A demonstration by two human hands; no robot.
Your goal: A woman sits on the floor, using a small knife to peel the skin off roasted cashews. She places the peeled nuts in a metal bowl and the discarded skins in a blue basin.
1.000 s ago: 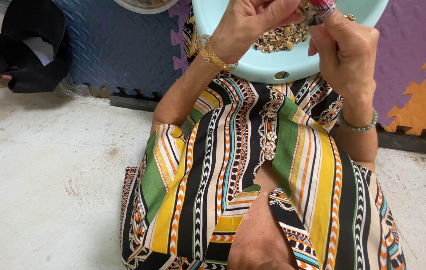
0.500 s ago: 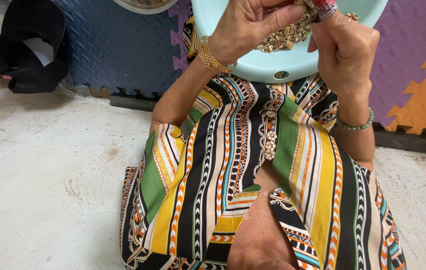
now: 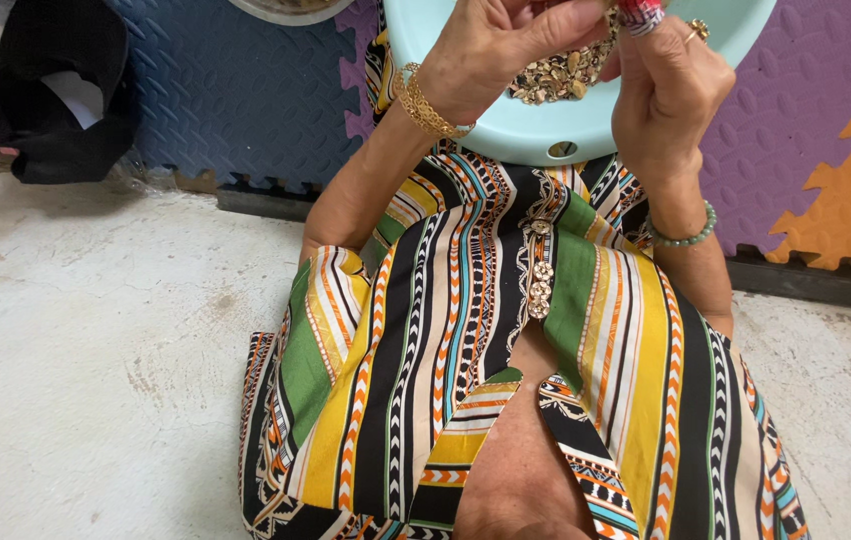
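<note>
My right hand (image 3: 671,90) pinches a small red thing (image 3: 641,10) just above the pale blue bowl (image 3: 546,130), so bits drop in. My left hand (image 3: 506,45) curls beside it; its hold is hidden.

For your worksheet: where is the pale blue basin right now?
In the head view, the pale blue basin sits at top centre on the person's lap, just beyond the left hand and right hand, before the foam mats.

I see a striped dress (image 3: 506,380) (green, yellow, black, orange), a gold bangle (image 3: 424,100) left, green bead bracelet (image 3: 684,236) and ring (image 3: 696,31) right.
</note>
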